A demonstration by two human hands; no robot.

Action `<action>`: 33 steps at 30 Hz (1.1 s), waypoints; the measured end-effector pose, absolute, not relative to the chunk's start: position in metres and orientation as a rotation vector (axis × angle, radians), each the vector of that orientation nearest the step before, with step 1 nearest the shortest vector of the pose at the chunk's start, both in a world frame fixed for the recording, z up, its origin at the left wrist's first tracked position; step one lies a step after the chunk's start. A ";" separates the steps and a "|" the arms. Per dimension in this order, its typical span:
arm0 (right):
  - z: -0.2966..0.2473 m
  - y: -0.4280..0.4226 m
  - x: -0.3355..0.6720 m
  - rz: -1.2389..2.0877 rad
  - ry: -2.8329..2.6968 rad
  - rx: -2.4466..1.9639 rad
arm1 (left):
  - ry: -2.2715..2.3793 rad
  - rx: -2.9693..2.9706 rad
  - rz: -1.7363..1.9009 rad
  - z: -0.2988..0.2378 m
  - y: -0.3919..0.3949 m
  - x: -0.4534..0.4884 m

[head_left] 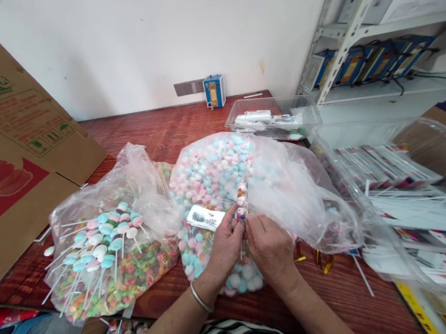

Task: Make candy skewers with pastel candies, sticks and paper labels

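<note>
My left hand [226, 244] pinches the lower end of a wrapped candy stick [242, 194], a narrow clear printed wrapper that stands upright with candy inside. My right hand [272, 246] closes its fingers at the same lower end, where a bit of white stick shows below. What lies between the right fingertips is hidden. Beneath both hands lies a large clear bag of pastel marshmallows [206, 170]. A small stack of white printed wrappers [204, 217] rests on that bag beside my left hand.
At left, marshmallow lollipops [101, 242] lie on a bag of colourful ring candies [136, 269], near a cardboard box [19, 167]. Clear bins hold wrappers [255, 118] at the back and white sticks [414, 205] at right. A blue device [214, 90] stands by the wall.
</note>
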State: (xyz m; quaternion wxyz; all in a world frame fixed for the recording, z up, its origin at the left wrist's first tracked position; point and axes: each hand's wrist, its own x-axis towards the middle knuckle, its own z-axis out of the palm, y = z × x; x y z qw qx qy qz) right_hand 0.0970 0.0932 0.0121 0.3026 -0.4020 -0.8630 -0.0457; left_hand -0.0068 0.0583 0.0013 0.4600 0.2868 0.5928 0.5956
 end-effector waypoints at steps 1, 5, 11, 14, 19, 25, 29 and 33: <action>0.013 0.095 0.098 -0.098 -2.310 -1.020 | 1.471 0.728 1.450 0.001 0.058 -0.008; 0.013 0.098 0.096 -0.068 -2.385 -0.882 | 1.496 0.723 1.447 -0.002 0.058 -0.013; 0.012 0.090 0.085 -0.028 -2.374 -0.717 | 1.446 0.629 1.609 -0.007 0.057 -0.014; 0.011 0.088 0.083 0.082 -2.323 -0.662 | 1.305 0.544 1.659 -0.004 0.057 -0.012; 0.013 0.101 0.092 0.179 -2.177 -0.672 | 0.842 0.406 1.533 0.011 0.054 -0.019; 0.016 0.105 0.097 0.024 -2.303 -0.473 | 0.760 0.150 1.653 0.015 0.060 -0.026; 0.014 0.082 0.093 0.285 -2.210 -0.682 | 0.748 0.097 1.709 0.012 0.067 -0.026; 0.010 0.058 0.093 1.197 -2.000 -0.999 | 0.718 0.027 1.745 0.017 0.066 -0.026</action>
